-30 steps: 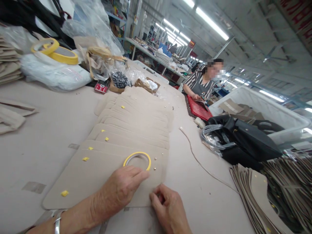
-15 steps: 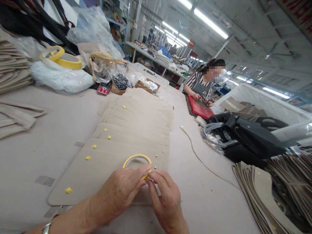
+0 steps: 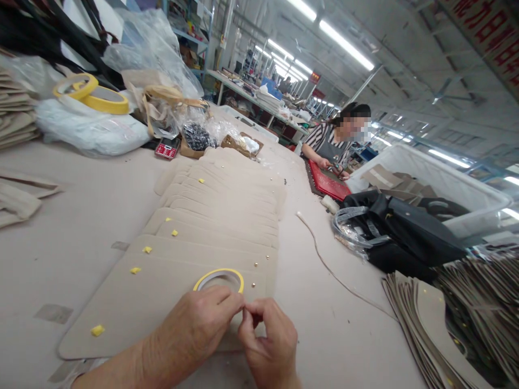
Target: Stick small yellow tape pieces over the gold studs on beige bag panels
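Note:
My left hand [image 3: 200, 319] is closed on a roll of yellow tape [image 3: 242, 281], its ring standing up beyond my fingers. Beside it my right hand [image 3: 272, 332] pinches with thumb and forefinger, the tips meeting those of my left hand. What lies between the right fingertips is hidden. Beneath both hands spreads an overlapping row of beige panels [image 3: 162, 292] with rounded corners. Small yellow tape pieces [image 3: 98, 330] stick to their left side, and small metal studs [image 3: 253, 284] sit along the right.
Two more tape rolls [image 3: 106, 101] rest on a white plastic bag [image 3: 91, 129] at back left. A cord [image 3: 324, 254] runs across the table [image 3: 316, 335] toward stacked beige pieces [image 3: 417, 313]. Black bags [image 3: 409, 232] lie at right, and a person [image 3: 334, 138] works beyond a red board [image 3: 328, 181].
Both hands and the tape roll have moved slightly down and left in the view. The left fingers now cover more of the roll's lower part. My view has shifted a little.

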`<state>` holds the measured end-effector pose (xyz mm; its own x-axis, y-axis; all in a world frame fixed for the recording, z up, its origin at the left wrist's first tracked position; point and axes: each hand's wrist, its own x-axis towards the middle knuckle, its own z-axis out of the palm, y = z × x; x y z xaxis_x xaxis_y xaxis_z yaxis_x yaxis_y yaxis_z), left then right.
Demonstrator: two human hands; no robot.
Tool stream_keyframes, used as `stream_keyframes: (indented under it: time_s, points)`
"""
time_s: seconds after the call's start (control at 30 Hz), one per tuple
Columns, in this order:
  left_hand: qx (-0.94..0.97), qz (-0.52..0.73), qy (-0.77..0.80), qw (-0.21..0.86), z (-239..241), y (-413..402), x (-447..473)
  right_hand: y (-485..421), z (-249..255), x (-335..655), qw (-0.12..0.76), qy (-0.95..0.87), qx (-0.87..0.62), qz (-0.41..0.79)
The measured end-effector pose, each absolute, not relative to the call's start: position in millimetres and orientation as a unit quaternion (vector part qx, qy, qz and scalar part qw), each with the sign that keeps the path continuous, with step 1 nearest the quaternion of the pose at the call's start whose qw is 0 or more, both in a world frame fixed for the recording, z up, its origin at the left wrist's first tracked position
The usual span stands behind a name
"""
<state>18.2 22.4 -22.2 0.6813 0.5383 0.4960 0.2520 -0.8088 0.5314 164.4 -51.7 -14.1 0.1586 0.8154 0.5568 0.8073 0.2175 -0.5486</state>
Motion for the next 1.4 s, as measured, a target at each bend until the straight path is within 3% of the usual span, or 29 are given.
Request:
stream_keyframes:
  time_s: [0.17,0.3,0.43,0.7,0.93,1.27,1.4]
  points:
    - [0.888,0.370,0.201,0.184,-21,23,24,-46,-20,176,0.480,-0.395,-0.708,0.336]
    - [0.899,0.346,0.201,0.179,-28,19,24,-38,-24,201,0.498,-0.297,-0.716,0.388]
    - [0.934,0.255,0.229,0.104,-43,20,25,-32,-25,213,0.464,-0.317,-0.718,0.410]
    - [0.946,0.210,0.217,0.120,-51,22,25,-25,-29,208,0.377,-0.371,-0.758,0.382]
    - [0.942,0.220,0.221,0.127,-53,22,25,-14,-23,200,0.279,-0.508,-0.781,0.232]
    - [0.937,0.233,0.224,0.134,-52,22,25,-42,-33,209,0.292,-0.510,-0.794,0.155]
    - [0.939,0.226,0.220,0.136,-52,22,25,-47,-38,203,0.242,-0.592,-0.765,0.073]
